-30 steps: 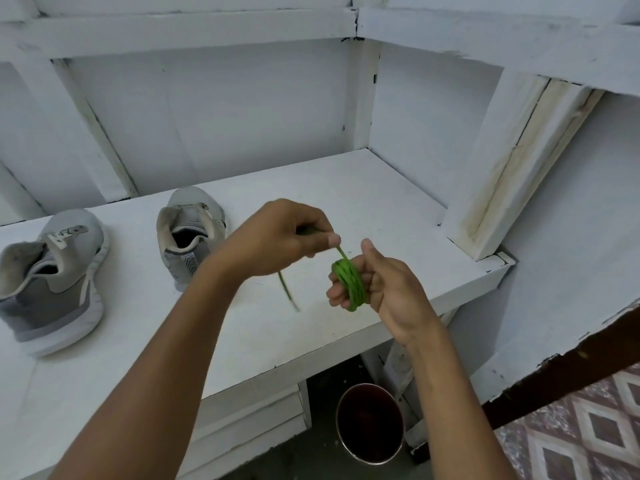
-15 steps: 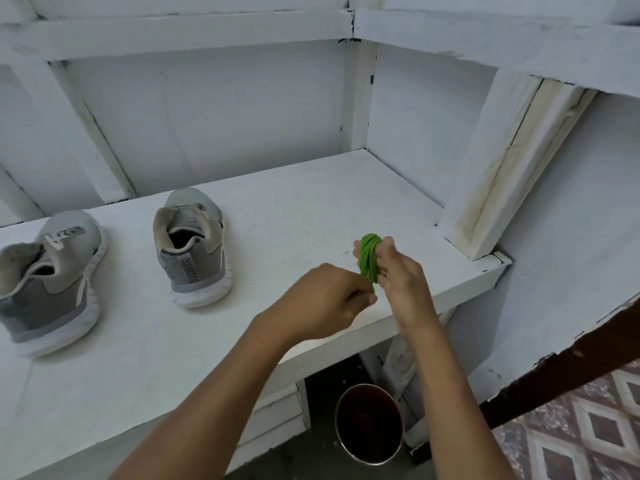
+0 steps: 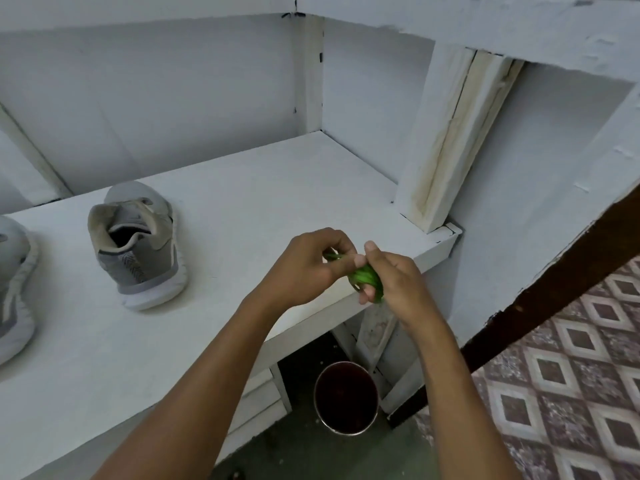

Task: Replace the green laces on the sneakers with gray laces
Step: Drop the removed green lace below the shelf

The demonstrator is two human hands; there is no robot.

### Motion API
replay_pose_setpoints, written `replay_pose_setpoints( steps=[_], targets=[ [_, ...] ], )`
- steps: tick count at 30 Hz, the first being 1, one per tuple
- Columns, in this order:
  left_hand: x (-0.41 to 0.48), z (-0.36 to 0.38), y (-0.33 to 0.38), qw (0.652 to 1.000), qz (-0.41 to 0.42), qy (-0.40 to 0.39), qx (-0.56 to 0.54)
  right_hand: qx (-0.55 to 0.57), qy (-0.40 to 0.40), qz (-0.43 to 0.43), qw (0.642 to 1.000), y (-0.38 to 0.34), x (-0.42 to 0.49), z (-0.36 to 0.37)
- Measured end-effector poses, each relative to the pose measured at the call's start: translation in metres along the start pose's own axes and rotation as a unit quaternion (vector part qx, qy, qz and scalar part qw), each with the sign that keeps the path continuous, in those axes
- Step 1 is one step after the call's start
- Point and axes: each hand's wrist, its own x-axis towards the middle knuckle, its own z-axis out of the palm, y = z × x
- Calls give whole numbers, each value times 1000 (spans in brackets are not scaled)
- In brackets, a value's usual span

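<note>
A green lace (image 3: 366,276) is wound in a coil round the fingers of my right hand (image 3: 391,278), above the front edge of the white shelf (image 3: 263,188). My left hand (image 3: 308,265) pinches the lace's free end just left of the coil. Two gray sneakers stand on the shelf with no laces showing: one (image 3: 136,244) at middle left, heel toward me, the other (image 3: 14,289) cut off by the left edge of the view. No gray laces are in view.
A white post (image 3: 446,140) rises at the shelf's right end. Below the shelf a round metal bucket (image 3: 345,398) stands on the floor. Patterned tiles (image 3: 571,375) cover the floor at the right.
My left hand has gone round the coil with the free end, from above to below and back up beside it. The loose tail has shortened. The view has shifted to the right.
</note>
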Motion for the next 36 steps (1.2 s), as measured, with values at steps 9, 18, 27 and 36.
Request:
replay_pose_setpoints(
  steps=[9,18,27,36],
  targets=[
    [-5,57,1,957,-67,-18,-280,157,34,26,987,18,-18,-30],
    [-10,86,-15,980,-63,-37,-187,299,98,129,940,49,-22,-35],
    [-19,101,-37,995,-76,-46,-48,297,173,248,905,76,-16,-16],
    [-32,117,-67,984,-143,-45,-91,73,180,290,937,105,-19,-12]
  ],
)
